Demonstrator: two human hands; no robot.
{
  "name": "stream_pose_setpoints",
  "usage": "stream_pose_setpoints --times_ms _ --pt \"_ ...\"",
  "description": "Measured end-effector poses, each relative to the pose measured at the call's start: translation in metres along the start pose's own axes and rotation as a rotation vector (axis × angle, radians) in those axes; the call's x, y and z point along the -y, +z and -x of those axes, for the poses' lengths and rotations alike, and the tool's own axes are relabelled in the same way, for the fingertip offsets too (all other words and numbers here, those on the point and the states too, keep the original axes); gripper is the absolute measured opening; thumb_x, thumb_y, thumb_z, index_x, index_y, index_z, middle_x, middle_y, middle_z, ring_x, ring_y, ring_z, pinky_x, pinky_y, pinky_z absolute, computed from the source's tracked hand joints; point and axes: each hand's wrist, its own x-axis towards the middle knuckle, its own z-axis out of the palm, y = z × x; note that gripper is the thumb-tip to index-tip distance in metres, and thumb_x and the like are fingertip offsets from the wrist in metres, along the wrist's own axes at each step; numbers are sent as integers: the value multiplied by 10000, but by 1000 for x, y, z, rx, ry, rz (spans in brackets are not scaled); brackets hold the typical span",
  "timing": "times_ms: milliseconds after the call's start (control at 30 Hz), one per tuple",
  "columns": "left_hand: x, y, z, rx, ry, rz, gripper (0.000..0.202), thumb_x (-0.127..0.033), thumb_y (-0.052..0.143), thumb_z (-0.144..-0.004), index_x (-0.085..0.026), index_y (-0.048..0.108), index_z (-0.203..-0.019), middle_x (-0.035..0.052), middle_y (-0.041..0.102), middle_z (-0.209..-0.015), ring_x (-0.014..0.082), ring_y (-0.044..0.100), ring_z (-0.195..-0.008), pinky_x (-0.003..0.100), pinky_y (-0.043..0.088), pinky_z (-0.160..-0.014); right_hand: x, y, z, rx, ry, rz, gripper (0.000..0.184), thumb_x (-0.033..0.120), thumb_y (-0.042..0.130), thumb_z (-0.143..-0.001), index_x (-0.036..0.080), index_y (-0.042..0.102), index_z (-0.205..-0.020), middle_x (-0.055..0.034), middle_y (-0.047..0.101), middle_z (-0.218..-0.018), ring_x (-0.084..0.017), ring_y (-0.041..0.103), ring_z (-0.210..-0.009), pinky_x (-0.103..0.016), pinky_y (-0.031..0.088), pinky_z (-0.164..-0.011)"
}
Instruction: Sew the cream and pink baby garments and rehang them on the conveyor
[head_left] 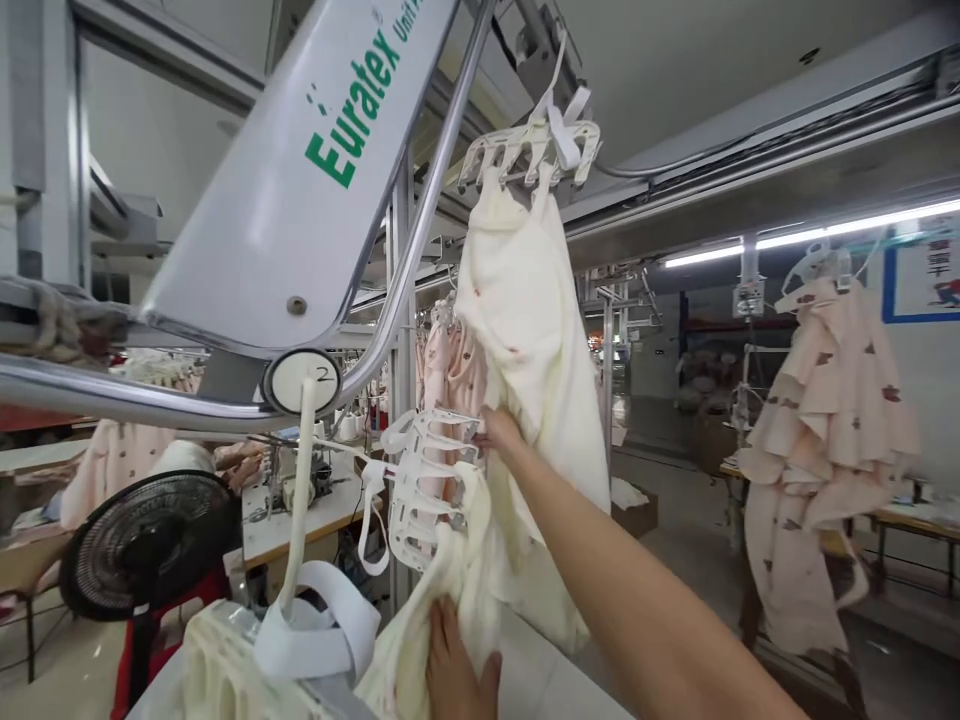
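A white clip hanger (424,490) is tilted on its side at the middle, with a cream garment piece (469,540) in its clips. My right hand (499,432) reaches across and closes on the upper end of this hanger; its fingertips are partly hidden. Lower down, my left hand (454,665) lies against the cream cloth, fingers stretched out and thumb apart. Just behind my right arm, a larger cream garment (532,330) hangs from another clip hanger (529,150). A third clip hanger (225,660) with a white band (322,620) hangs at the bottom left.
The grey Euratex unit (300,190) and its curved metal rail (397,270) fill the upper left. A black fan (146,545) stands at left beside a sewing machine (300,480). Pink printed garments (825,430) hang at right. An overhead rail (787,140) crosses the upper right.
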Motion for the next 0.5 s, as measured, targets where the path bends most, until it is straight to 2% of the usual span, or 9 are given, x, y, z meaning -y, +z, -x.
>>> stream_pose_setpoints --times_ms 133,233,300,333,500 --pt "-14 -21 -10 -63 -88 6 767 -229 565 -693 7 275 -1362 227 268 -1431 340 266 -1316 430 269 -1051 -3 -3 9 173 58 -226 240 339 490 -939 115 568 -976 -30 606 -870 -131 599 -705 -283 530 -630" --pt "-14 -40 -19 59 -153 143 673 -183 489 -728 -43 290 -1355 179 381 -1382 302 374 -1260 379 319 -1023 -3 -5 16 265 71 -314 219 322 511 -929 114 577 -943 -28 610 -860 -131 600 -704 -284 528 -635" --pt "-8 -47 -23 143 -145 244 600 -164 429 -746 -96 333 -1334 120 445 -1347 261 429 -1224 335 351 -1000 -3 -6 19 281 77 -326 218 324 519 -924 115 576 -949 -27 608 -863 -131 598 -702 -284 528 -633" --pt "-4 -48 -24 150 -130 286 580 -166 414 -747 -110 352 -1321 104 453 -1342 250 430 -1224 326 351 -1002 -3 -7 20 276 79 -321 220 327 521 -923 116 575 -954 -27 606 -863 -130 596 -698 -283 527 -630" --pt "11 -49 -25 33 -102 467 542 -225 400 -721 -91 410 -1246 142 432 -1351 261 357 -1282 360 299 -1053 -5 -13 24 206 80 -247 216 333 518 -924 124 573 -942 -13 592 -830 -110 570 -645 -254 509 -589"
